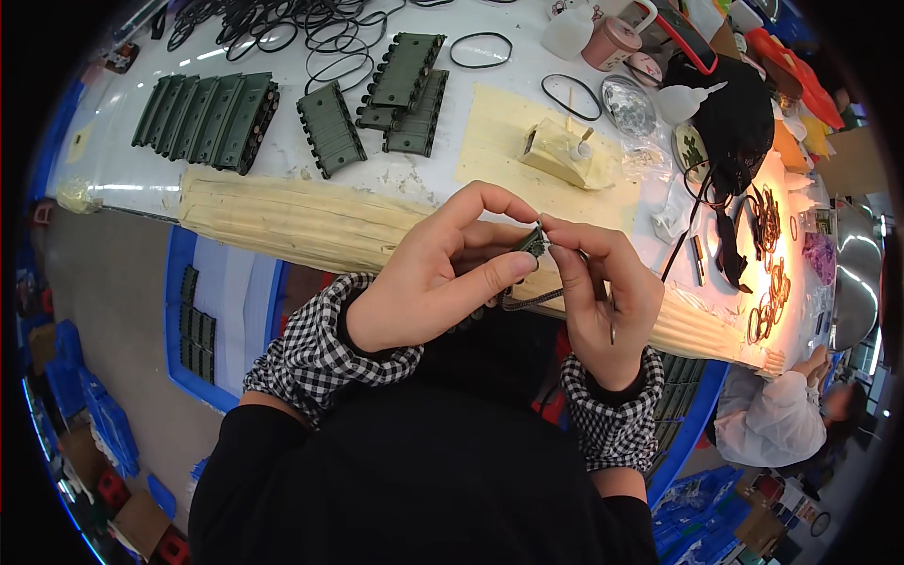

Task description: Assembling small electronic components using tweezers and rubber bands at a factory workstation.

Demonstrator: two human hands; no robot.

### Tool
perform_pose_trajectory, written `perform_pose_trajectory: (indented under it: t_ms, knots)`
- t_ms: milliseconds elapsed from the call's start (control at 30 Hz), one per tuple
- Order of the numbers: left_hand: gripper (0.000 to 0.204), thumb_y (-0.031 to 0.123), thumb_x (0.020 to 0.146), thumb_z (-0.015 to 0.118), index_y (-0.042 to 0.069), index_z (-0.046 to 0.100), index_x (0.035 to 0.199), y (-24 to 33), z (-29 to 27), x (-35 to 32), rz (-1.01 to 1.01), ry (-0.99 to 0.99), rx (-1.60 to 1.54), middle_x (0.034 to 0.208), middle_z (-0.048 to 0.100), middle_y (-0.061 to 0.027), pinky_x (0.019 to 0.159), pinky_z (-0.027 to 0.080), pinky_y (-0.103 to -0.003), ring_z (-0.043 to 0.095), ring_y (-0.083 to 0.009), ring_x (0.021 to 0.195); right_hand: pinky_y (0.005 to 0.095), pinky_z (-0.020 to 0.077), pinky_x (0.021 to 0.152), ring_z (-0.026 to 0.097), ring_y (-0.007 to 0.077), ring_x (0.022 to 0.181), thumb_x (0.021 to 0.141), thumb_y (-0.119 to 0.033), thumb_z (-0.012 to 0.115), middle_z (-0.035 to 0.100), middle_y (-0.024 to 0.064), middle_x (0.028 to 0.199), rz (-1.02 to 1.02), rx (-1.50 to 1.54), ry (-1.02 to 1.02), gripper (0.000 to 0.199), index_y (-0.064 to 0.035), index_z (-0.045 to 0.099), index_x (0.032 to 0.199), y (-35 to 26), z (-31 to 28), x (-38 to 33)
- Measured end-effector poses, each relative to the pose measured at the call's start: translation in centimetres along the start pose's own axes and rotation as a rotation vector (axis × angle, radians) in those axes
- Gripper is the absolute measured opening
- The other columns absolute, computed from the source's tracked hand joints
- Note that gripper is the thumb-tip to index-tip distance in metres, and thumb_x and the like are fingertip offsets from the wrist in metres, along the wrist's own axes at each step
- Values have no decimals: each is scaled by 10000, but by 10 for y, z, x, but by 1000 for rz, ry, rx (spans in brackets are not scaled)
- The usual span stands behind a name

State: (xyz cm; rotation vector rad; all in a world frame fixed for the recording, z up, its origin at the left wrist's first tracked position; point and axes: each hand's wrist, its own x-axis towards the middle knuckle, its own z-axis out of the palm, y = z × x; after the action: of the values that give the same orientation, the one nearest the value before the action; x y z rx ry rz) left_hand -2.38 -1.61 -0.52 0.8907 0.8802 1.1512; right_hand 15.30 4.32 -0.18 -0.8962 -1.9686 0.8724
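Left hand (424,282) pinches a small dark-green plastic piece (534,243), exposed end facing the right hand (610,292), gripping a thin metal tool (613,331); long axis unclear.

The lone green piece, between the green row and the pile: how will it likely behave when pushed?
The green piece is probably stiff, since its edges look straight. It seems unlikely to tip, lying low and broad on the table. Small round parts along its sides might roll or catch; whether they turn is not visible.
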Motion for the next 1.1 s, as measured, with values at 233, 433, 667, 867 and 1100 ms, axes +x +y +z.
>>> perform_pose_trajectory:
  t_ms: [233,433,667,867,1100]
  knots:
    - [288,58,953,541,44,434,1219,-3,0,-2,35,8,48,1106,639,-97,816,438,-216,553,-66,956,276,511,571,673,216,702,827,31,664,686,117,867,-89,-79,-43,106,-5,629,920,-7,1,5]
    - [262,53,953,538,38,439,1195,-6,0,-2,22,4,55,1080,649,-107,827,446,-226,557,-70,970,308,528,617,672,268,712,817,37,660,668,130,842,-218,-173,-62,120,-3,611,919,-5,2,7]
    - [255,88,969,532,27,434,1196,-8,1,-1,23,-5,-1,1068,652,-121,864,445,-243,566,-88,1014,302,534,616,669,256,691,825,36,665,670,140,840,-205,-154,2,114,15,601,917,-5,6,2]
    - [265,100,975,524,24,424,1208,-11,-1,-1,26,-3,6,1086,651,-133,892,440,-259,570,-100,1021,300,552,651,704,272,762,820,55,664,676,145,831,-181,-154,33,105,26,600,898,-4,7,-3]
    - [284,83,967,534,37,414,1221,-10,2,-2,40,40,-6,1090,652,-131,868,448,-243,569,-90,1010,315,561,680,709,288,804,814,36,677,702,179,903,-260,-226,22,113,10,611,903,-3,6,-4]
